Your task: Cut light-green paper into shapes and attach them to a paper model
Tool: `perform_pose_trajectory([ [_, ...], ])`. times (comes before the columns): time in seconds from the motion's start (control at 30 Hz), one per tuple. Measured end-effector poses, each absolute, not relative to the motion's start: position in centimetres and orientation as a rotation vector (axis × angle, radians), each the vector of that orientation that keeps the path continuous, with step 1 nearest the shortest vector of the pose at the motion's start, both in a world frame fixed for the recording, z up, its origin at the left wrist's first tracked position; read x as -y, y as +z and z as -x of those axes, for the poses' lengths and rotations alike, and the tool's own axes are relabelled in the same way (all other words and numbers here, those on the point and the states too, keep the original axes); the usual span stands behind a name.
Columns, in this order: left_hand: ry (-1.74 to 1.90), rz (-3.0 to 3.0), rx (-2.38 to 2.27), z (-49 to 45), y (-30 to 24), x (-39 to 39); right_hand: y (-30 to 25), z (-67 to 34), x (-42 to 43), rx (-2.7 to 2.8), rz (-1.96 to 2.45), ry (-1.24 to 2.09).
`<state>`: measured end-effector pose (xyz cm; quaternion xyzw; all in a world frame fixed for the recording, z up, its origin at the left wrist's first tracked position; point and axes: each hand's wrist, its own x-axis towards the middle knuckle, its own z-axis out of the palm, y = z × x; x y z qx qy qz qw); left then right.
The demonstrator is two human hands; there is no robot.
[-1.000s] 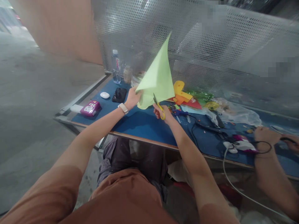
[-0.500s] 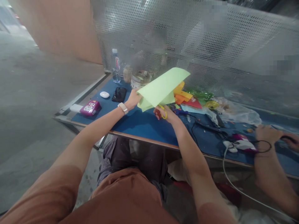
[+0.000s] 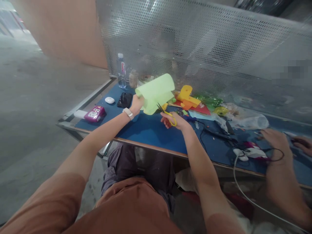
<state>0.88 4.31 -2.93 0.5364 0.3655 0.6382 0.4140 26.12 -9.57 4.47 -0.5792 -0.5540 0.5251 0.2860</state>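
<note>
My left hand [image 3: 137,103] pinches the lower left edge of a light green paper sheet [image 3: 156,92], which curls over above the blue table [image 3: 146,128]. My right hand [image 3: 174,121] is closed on yellow-handled scissors [image 3: 168,114], whose blades point up and left at the sheet's lower edge. A light band sits on my left wrist.
A black phone [image 3: 124,99], white case [image 3: 109,100], pink box [image 3: 94,113], water bottle [image 3: 121,70] and jar stand at the left. Coloured paper scraps [image 3: 191,101], plastic wrap and cables lie to the right. Another person's hands [image 3: 278,141] work at the far right. A perforated metal screen backs the table.
The green sheet dropped from standing upright to curling low over the table. My right hand with the scissors shifted slightly right. The other person's hand moved on the table.
</note>
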Motion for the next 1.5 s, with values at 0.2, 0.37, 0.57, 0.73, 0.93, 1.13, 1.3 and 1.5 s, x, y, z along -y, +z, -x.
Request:
perform_pose_trajectory([
  [0.2, 1.624, -1.266, -1.012, -0.2, -2.6, -5.5, 5.6, -27.7, 9.9, 1.624, 1.533, 1.406],
  [0.37, 1.557, -1.297, -0.975, -0.7, -1.6, -3.9, 4.8, -27.0, 9.2, 1.519, 1.356, 1.251],
  [0.57, 1.529, -1.325, -0.937, -1.1, -0.2, -2.0, 3.0, -25.9, 8.3, 1.396, 1.384, 1.233],
  [0.73, 1.527, -1.332, -0.917, -1.2, -0.1, -1.9, 2.4, -26.1, 8.0, 1.428, 1.378, 1.251],
  [0.93, 1.564, -1.310, -0.890, -1.0, -0.6, -2.8, 2.2, -26.6, 7.8, 1.457, 1.368, 1.241],
  [1.13, 1.576, -1.308, -0.849, -0.9, -0.8, -3.2, 2.2, -26.7, 7.8, 1.478, 1.331, 1.211],
  [1.3, 1.561, -1.327, -0.802, -1.3, -0.9, -2.8, 2.6, -26.1, 8.4, 1.526, 1.335, 1.282],
  [1.5, 1.583, -1.284, -0.810, -1.3, -0.6, -2.6, 2.7, -25.9, 8.4, 1.500, 1.361, 1.253],
])
